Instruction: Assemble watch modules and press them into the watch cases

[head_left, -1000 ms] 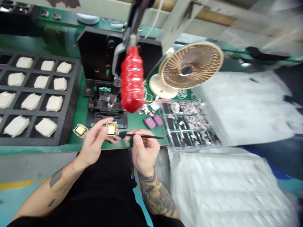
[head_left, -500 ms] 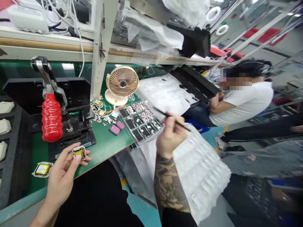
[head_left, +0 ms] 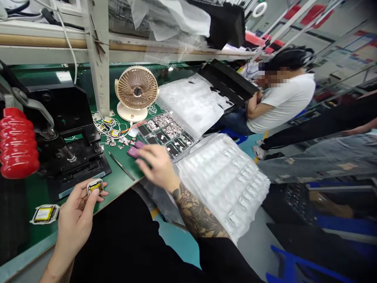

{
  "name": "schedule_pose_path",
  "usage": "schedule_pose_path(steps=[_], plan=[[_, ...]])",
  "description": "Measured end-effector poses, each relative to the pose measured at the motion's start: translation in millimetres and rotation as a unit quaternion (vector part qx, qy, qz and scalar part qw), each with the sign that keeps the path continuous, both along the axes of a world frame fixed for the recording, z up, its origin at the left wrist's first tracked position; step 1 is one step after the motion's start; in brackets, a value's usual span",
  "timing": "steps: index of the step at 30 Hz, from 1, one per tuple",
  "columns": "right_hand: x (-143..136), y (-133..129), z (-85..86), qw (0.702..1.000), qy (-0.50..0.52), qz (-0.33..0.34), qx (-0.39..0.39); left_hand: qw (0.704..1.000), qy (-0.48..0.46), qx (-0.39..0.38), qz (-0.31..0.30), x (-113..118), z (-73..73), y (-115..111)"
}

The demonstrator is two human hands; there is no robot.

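Observation:
My left hand (head_left: 78, 214) is closed on a smartwatch case (head_left: 96, 188) with yellow inside, the thumb pressed over its open face. A second open watch case (head_left: 44, 214) with a yellow-edged battery lies on the green bench to the left of that hand. My right hand (head_left: 157, 165) is empty, fingers apart, just above the bench edge beside two purple rounded cases (head_left: 134, 151). Between my hands a pair of tweezers (head_left: 121, 166) rests on the bench. Behind the right hand, a compartment tray (head_left: 167, 133) contains many small parts.
A press with a red handle (head_left: 18, 142) stands on the left. A cream fan (head_left: 137, 92) sits at the back near wired batteries (head_left: 114, 133). A white moulded tray (head_left: 220, 177) is right of my right forearm. Another person (head_left: 282, 94) sits further along the bench.
My right hand has let go of the tweezers, now on the bench, and is lower and further left. The left hand still holds the watch case. The view has shifted right.

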State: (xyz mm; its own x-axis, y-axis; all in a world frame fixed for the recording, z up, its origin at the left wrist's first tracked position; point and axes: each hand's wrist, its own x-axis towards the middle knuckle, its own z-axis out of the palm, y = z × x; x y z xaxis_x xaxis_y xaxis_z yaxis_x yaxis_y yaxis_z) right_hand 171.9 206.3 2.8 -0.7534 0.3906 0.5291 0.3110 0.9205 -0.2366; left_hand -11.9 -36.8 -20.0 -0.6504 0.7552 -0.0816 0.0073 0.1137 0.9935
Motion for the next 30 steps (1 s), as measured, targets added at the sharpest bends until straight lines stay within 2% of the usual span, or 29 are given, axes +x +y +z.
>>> schedule_pose_path(steps=[2, 4, 7, 10, 13, 15, 18, 20, 22, 24, 27, 30], plan=[[16, 40, 18.6, 0.993, -0.026, -0.116, -0.001, 1.000, 0.002, 0.007, -0.002, 1, -1.3, -2], [25, 80, 30.7, 0.974, -0.123, -0.187, -0.026, 1.000, 0.002, 0.013, -0.002, 1, -1.7, -3], [25, 122, 31.6, 0.946, -0.241, -0.199, -0.087, 1.000, 0.002, 0.017, -0.004, 1, -2.4, -3], [17, 137, 24.2, 0.942, -0.257, -0.187, -0.107, 1.000, 0.006, 0.018, -0.011, 0, -4.2, -3], [15, 132, 25.2, 0.949, -0.239, -0.177, -0.107, 1.000, 0.005, 0.021, -0.012, 0, -5.9, -3], [17, 119, 30.4, 0.959, -0.197, -0.175, -0.103, 1.000, 0.006, 0.022, -0.011, 0, -5.9, -4], [16, 87, 35.8, 0.982, -0.034, -0.157, -0.097, 0.999, 0.041, 0.015, -0.020, 1, -2.8, -5], [11, 64, 34.3, 0.985, 0.078, -0.128, -0.090, 0.996, 0.083, 0.005, -0.031, 0, 0.2, -4], [2, 48, 29.1, 0.984, 0.126, -0.104, -0.074, 0.992, 0.118, -0.008, -0.035, -1, 3.0, -3], [-5, 41, 22.7, 0.984, 0.134, -0.096, -0.071, 0.989, 0.142, -0.016, -0.031, -2, 5.4, -3], [-4, 45, 18.5, 0.981, 0.125, -0.107, -0.102, 0.985, 0.170, -0.020, -0.032, -2, 8.5, -2], [9, 46, 23.2, 0.990, 0.036, -0.074, -0.119, 0.980, 0.193, -0.021, -0.039, -1, 11.0, -2]])
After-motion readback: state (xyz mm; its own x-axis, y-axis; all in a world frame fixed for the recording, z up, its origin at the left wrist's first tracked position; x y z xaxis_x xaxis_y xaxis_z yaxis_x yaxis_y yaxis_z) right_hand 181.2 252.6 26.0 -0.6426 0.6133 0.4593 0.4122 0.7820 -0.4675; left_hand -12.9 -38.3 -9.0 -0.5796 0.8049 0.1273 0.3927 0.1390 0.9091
